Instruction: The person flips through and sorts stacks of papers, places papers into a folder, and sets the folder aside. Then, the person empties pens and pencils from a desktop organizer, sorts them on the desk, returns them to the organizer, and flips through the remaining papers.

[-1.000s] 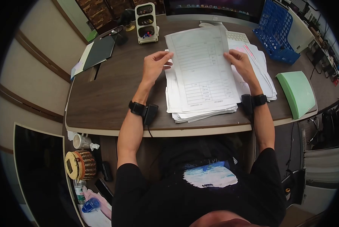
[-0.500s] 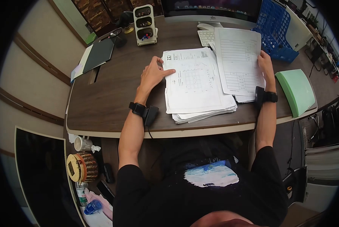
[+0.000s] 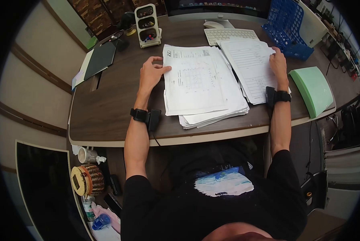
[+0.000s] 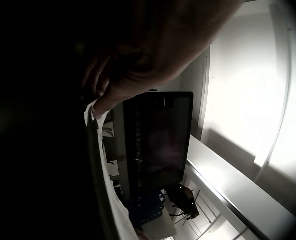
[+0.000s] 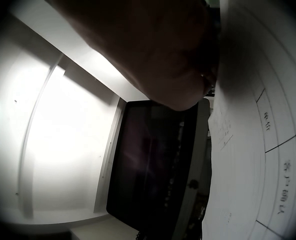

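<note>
My left hand (image 3: 149,76) pinches the left edge of a printed sheet (image 3: 196,82), thumb on top. This sheet has a grid drawing and lies shifted left over a thick paper stack (image 3: 216,120). In the left wrist view, the left thumb and fingers (image 4: 105,95) meet at the paper's edge. My right hand (image 3: 279,66) has its fingers curled at the right edge of a form (image 3: 248,66) with ruled rows, which lies over the right-hand pile. The right wrist view shows the form (image 5: 253,150) close up beside the dark hand (image 5: 178,75).
Behind the papers stand a keyboard (image 3: 232,35), a mouse (image 3: 214,25) and a monitor (image 3: 216,10). A blue file rack (image 3: 286,34) is at back right, with a green block-like object (image 3: 313,92) at the right edge. A pen organizer (image 3: 147,26) and dark folder (image 3: 100,60) stand left.
The form, first held up by both hands, has moved right with the right hand and come down on the right pile. The left hand has drawn the newly uncovered top sheet slightly left.
</note>
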### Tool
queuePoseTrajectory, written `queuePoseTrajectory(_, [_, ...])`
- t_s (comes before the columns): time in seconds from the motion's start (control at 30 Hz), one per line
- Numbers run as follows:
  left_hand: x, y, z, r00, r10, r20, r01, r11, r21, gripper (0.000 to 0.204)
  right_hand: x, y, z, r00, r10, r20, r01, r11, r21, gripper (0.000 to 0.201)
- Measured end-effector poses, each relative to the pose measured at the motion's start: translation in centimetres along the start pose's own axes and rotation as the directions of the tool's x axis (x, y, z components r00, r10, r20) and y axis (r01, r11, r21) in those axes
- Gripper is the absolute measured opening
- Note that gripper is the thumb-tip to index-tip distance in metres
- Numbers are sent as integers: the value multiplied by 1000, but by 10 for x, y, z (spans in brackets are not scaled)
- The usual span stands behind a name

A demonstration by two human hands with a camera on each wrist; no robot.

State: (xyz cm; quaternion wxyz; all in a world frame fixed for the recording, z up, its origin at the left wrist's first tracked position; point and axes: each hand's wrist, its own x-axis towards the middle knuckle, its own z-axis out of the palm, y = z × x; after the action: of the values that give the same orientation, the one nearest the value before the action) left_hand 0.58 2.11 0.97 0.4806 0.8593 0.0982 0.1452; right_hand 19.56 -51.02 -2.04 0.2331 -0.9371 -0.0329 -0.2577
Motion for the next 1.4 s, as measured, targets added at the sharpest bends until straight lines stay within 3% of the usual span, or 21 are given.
queuePoseTrajectory(0.1, [4,2,-3,1000,22,-15,-22,999,38,43,1,-25,-3,981,-41,-189,29,997,-66,41])
queuePoseTrajectory(0.13, [7,2,-2,999,30,-17,-29,999,39,43,0,-31,-3,968,-139,-209,156,986,63,40])
queuePoseTrajectory(0.17, [7,0,-1,999,40,-17,-42,992,-119,37,-6,-46,-5,943,-233,-236,279,942,186,39])
queuePoseTrajectory(0.2, [6,-3,2,999,46,-15,-48,961,-274,31,-10,-60,-7,954,-236,-184,280,922,268,34])
queuePoseTrajectory(0.23, [3,1,3,999,40,-10,-41,962,-269,31,-18,-78,-9,957,-231,-177,273,923,271,34])
queuePoseTrajectory(0.3, [-4,18,5,999,37,-23,-44,902,-430,28,-33,-111,-8,949,-313,32,242,791,562,34])
queuePoseTrajectory(0.43, [0,16,11,999,40,-8,-38,831,-555,27,-60,-156,-6,839,-422,344,77,717,693,47])
queuePoseTrajectory(0.5, [-1,16,15,999,19,40,9,793,-609,28,-73,-176,-12,814,-332,477,-88,741,666,51])
queuePoseTrajectory(0.63, [-9,25,22,991,56,120,23,818,-574,21,-81,-183,-17,777,-375,505,-148,672,726,55])
queuePoseTrajectory(0.67, [-8,25,21,991,62,117,17,820,-572,21,-78,-178,-15,799,-394,455,-106,652,750,53])
queuePoseTrajectory(0.73, [-9,24,20,994,34,106,-2,959,-283,31,-65,-166,-15,822,-411,395,-55,632,773,51])
queuePoseTrajectory(0.77, [-12,29,18,993,38,108,-5,959,-284,31,-58,-157,-15,868,-337,365,-32,696,718,48])
queuePoseTrajectory(0.8, [-15,33,16,999,32,43,-33,999,17,43,-52,-145,-15,906,-263,331,-19,756,655,46])
queuePoseTrajectory(0.83, [-19,35,14,999,43,-19,-35,947,318,55,-41,-127,-9,906,-259,336,-26,757,653,46])
queuePoseTrajectory(0.87, [-18,29,14,1000,6,-1,-6,942,335,70,-27,-105,-1,935,-222,278,27,824,567,44])
queuePoseTrajectory(1.0, [-15,12,19,998,32,53,-51,913,404,72,-20,-76,-11,992,-57,117,13,937,349,41])
queuePoseTrajectory(1.1, [-9,5,16,996,21,83,-46,947,318,72,-13,-54,-1,999,-40,-11,42,971,234,42])
queuePoseTrajectory(1.23, [-5,-4,15,995,-22,98,-1,974,227,68,-16,-60,-11,993,94,69,-110,952,285,43])
queuePoseTrajectory(1.3, [-2,-5,13,996,-17,87,0,980,200,67,-5,-48,-6,993,32,-110,9,937,350,42])
queuePoseTrajectory(1.33, [-2,-6,14,994,-36,102,17,984,178,67,-1,-43,-4,993,20,-114,21,936,351,42])
queuePoseTrajectory(1.4, [-1,-4,13,993,-55,101,40,989,143,66,6,-35,-3,980,10,-200,103,832,545,41])
